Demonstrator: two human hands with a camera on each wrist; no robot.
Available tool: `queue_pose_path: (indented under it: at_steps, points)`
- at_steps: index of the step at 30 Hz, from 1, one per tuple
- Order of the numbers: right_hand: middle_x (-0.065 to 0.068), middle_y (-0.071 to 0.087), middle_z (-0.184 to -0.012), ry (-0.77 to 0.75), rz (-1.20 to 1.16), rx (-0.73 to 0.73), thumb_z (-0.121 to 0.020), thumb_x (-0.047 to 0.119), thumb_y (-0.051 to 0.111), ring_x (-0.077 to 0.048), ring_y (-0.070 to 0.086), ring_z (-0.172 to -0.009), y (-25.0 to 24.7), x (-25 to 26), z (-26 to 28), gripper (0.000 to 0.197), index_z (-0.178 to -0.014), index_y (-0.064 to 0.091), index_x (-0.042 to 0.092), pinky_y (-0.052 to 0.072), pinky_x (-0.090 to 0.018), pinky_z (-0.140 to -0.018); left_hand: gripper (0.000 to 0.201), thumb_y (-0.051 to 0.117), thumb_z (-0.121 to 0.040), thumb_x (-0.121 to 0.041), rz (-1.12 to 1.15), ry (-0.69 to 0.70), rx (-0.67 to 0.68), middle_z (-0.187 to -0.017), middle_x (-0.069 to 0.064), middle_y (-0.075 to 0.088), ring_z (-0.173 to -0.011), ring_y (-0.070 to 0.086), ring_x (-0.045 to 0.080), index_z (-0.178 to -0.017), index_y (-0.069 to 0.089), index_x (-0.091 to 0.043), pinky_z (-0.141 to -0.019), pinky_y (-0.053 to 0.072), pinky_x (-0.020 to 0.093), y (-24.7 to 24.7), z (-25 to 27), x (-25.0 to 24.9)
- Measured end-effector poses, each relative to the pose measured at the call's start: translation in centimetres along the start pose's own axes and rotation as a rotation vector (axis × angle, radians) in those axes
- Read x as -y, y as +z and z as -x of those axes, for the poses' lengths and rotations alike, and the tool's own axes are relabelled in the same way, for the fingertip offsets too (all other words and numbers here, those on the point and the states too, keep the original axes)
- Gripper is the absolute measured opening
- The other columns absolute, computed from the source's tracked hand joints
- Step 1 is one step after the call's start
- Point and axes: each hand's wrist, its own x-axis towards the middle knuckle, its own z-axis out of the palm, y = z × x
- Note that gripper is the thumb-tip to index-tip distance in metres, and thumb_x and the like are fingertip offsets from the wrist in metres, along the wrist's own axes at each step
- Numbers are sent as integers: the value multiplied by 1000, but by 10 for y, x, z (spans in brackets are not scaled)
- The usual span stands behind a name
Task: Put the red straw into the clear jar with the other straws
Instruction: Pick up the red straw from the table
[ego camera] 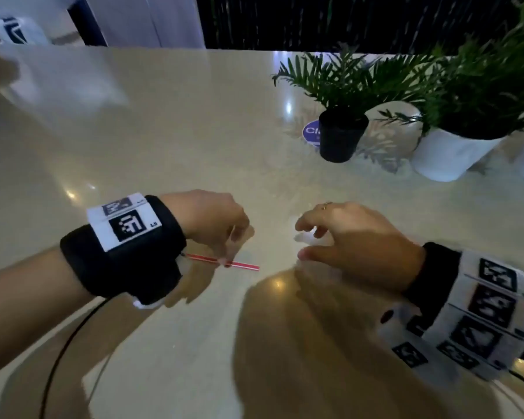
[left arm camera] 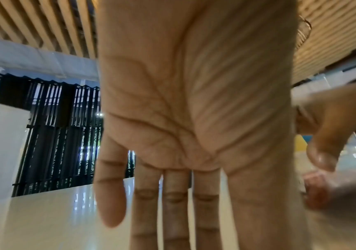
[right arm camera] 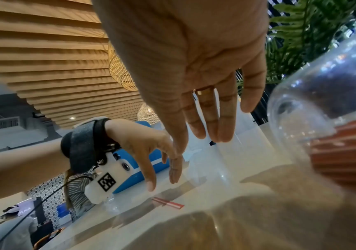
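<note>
— The red straw (ego camera: 223, 263) lies flat on the table (ego camera: 164, 131). My left hand (ego camera: 215, 220) hangs over it with straight fingers (right arm camera: 151, 175) pointing down, and holds nothing.

— And the right?

— My right hand (ego camera: 354, 240) is spread, holding nothing. The clear jar (right arm camera: 322, 94) with the other straws (right arm camera: 348, 150) is just beside it.

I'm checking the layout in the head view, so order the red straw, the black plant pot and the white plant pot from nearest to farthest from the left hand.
1. Red straw: on the table under the left hand.
2. Black plant pot: farther back, to the right.
3. White plant pot: farthest right.
</note>
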Motion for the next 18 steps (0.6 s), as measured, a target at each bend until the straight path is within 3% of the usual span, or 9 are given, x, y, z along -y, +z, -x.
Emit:
queue_pose_path:
  at_steps: [5, 9, 13, 18]
  points:
    - [3, 64, -112, -38, -32, -42, -77, 42, 62, -15, 58, -96, 12, -2, -1, 38, -110, 58, 25, 46, -32, -81, 16, 73, -70, -23, -75, 19, -63, -86, 1, 68, -69, 51, 18, -86, 71, -21, -58, 37, 25, 13, -5, -2]
    - [8, 65, -108, -20, -65, -66, -75, 43, 63, -11, 57, -95, 12, -5, -2, 36, -108, 59, 28, 42, -31, -79, 11, 70, -73, -17, -106, 82, -128, -73, 0, 62, -69, 55, 20, -84, 74, -20, -62, 40, 26, 15, -7, -3]
    - [9, 65, -109, -23, -87, -55, -76, 44, 62, -10, 58, -93, 15, -6, -4, 37, -109, 59, 27, 46, -35, -84, 5, 70, -74, -17, 10, 103, -32, -69, -6, 61, -68, 58, 16, -79, 71, -18, -65, 46, 29, 16, -13, 4]
    - [9, 65, -109, -47, -77, -74, -78, 44, 60, -9, 58, -94, 18, -7, -1, 37, -110, 58, 27, 45, -34, -86, 7, 67, -78, -22, 217, 75, 108, -62, -8, 54, -57, 49, 10, -75, 64, -17, -60, 41, 27, 20, -22, 13]
